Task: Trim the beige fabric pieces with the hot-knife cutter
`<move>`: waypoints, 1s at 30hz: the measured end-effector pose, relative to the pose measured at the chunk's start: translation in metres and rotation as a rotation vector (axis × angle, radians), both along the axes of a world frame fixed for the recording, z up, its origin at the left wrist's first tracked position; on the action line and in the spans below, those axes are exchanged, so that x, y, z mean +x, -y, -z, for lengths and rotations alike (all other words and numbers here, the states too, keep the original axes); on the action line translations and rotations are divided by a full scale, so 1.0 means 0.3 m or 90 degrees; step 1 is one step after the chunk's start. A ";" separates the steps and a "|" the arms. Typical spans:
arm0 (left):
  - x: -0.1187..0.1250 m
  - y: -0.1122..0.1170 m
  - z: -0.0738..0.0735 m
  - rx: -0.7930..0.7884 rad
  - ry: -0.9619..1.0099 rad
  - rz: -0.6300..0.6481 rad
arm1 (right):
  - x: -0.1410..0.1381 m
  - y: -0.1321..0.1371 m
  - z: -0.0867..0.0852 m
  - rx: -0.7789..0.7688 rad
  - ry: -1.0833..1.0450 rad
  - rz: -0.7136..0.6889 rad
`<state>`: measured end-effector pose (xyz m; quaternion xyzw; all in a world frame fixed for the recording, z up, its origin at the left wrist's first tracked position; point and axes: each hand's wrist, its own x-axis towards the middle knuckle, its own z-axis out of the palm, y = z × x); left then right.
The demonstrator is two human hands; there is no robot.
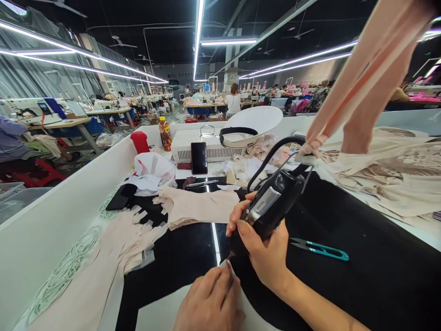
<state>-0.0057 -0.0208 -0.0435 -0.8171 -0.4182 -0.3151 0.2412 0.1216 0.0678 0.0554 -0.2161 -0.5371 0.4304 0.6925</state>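
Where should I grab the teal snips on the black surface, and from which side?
Probably by the teal handle, at its rounded end, coming from the right. The snips lie flat with their narrow blades pointing left, toward the right hand, so that approach should keep you clear of the tips.

Head view, close above the fingers (211, 281)!
I'm looking forward and down over them, black tabletop (186, 246) just ahead of them, workroom (193, 71) far beyond.
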 end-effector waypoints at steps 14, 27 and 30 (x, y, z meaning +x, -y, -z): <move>0.011 0.000 0.027 -0.017 0.023 -0.014 | -0.008 0.019 -0.005 -0.027 -0.021 -0.029; 0.023 -0.006 0.039 0.041 0.091 -0.026 | -0.015 0.019 0.003 -0.016 -0.023 -0.041; 0.009 0.003 0.035 -0.020 0.020 -0.015 | -0.014 0.022 0.004 -0.021 -0.020 -0.043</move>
